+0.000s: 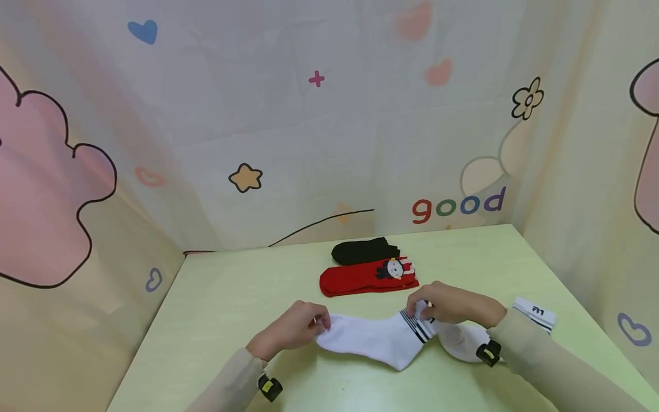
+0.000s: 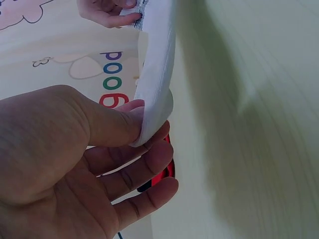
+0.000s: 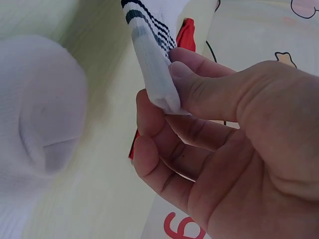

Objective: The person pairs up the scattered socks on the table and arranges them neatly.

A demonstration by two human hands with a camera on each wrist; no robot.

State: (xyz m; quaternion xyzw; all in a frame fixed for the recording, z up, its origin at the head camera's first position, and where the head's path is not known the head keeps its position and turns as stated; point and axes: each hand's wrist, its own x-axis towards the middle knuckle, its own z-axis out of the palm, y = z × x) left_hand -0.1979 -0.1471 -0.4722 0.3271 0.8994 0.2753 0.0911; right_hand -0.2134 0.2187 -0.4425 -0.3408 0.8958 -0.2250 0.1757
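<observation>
A white sock with black stripes near its cuff is stretched sideways between both hands. My left hand pinches its toe end between thumb and forefinger, the other fingers spread behind it in the left wrist view. At the striped cuff, my right hand pinches the sock's upper edge with thumb and fingers. A second white sock with a striped, lettered cuff lies on the table under the right forearm, which hides part of it. In the right wrist view that other sock's rounded end shows at the left.
Behind the hands, a pair of red socks with a cartoon figure lies flat on the pale green table. Black socks lie just beyond them. A printed curtain encloses the table at the back and both sides.
</observation>
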